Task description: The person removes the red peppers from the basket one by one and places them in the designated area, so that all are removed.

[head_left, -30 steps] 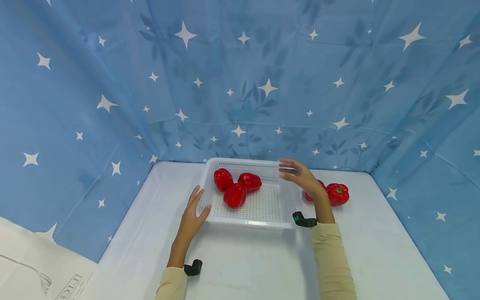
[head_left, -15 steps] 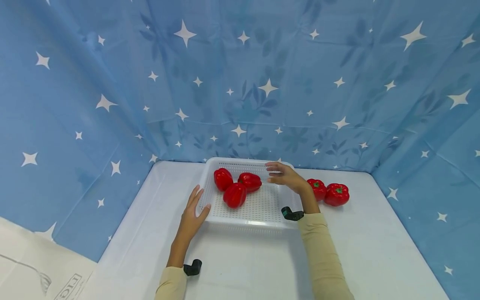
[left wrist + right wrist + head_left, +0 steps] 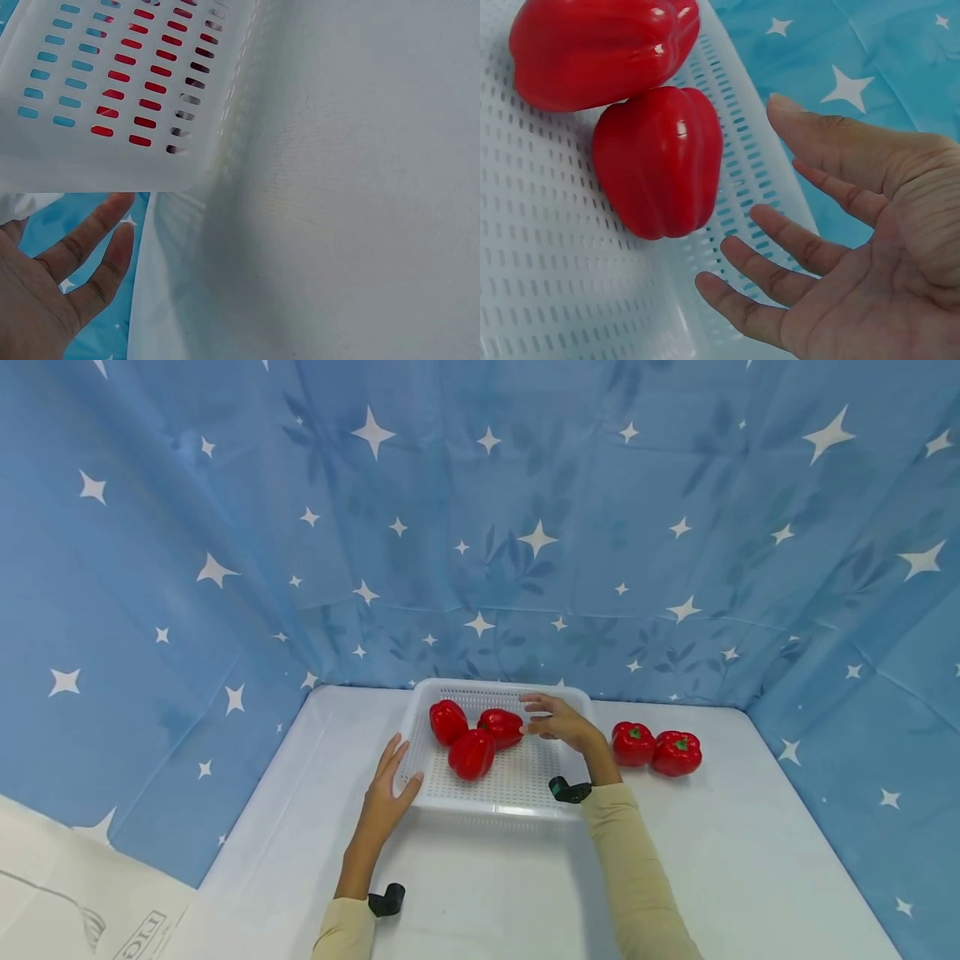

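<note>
A white perforated plastic basket point(image 3: 517, 812) holds three red bell peppers: one at the back left point(image 3: 448, 722), one in front point(image 3: 472, 754) and one to the right point(image 3: 499, 727). My left hand point(image 3: 384, 802) is at the basket's left side, fingers extended and thumb by the front corner; contact with the wall cannot be told. In the left wrist view, its fingers show beside the basket wall point(image 3: 82, 165). My right hand point(image 3: 562, 724) hovers over the basket with fingers spread, close to the right-hand pepper. The right wrist view shows that hand point(image 3: 855, 277) holding nothing, apart from the nearest pepper point(image 3: 660, 165).
Two more red bell peppers, a left one point(image 3: 633, 743) and a right one point(image 3: 676, 752), sit side by side on the white table point(image 3: 480, 893) right of the basket. A blue star-patterned curtain point(image 3: 540, 585) hangs behind the table and along its sides.
My right hand has moved left from the basket's right rim to over its inside, near the right-hand pepper, uncovering the two peppers on the table. My left hand has stayed in place.
</note>
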The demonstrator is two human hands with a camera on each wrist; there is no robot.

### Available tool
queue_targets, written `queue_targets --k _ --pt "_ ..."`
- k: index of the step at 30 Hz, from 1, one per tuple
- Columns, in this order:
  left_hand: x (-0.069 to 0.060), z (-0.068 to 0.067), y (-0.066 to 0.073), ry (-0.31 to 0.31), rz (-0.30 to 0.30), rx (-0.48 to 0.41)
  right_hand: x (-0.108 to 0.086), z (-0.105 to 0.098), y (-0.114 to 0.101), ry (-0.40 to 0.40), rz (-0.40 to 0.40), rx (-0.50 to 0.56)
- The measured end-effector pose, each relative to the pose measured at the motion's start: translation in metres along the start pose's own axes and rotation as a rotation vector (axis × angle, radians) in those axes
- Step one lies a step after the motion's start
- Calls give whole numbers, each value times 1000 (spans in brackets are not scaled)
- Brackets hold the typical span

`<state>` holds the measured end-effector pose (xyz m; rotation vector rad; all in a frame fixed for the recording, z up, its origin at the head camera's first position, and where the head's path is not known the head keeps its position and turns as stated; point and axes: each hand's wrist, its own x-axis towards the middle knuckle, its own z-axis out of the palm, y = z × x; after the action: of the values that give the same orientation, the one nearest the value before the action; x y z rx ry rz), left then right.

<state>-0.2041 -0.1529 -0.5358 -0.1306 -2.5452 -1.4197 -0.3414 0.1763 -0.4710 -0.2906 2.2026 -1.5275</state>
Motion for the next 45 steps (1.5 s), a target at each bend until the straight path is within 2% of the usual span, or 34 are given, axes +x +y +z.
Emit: queue_targets --k 3,22,33,40,45 --pt "-2 0 -1 0 3 3 2 3 2 15 32 -6" --pt "-2 1 2 -10 8 -12 18 10 9 35 89 -25" --pt "-1 0 2 -4 1 0 28 9 16 23 95 -39" --pt "-1 0 3 -6 -3 -3 30 11 21 -29 83 -21" --pt "-1 0 3 -8 -5 -4 31 14 23 -16 89 -32"
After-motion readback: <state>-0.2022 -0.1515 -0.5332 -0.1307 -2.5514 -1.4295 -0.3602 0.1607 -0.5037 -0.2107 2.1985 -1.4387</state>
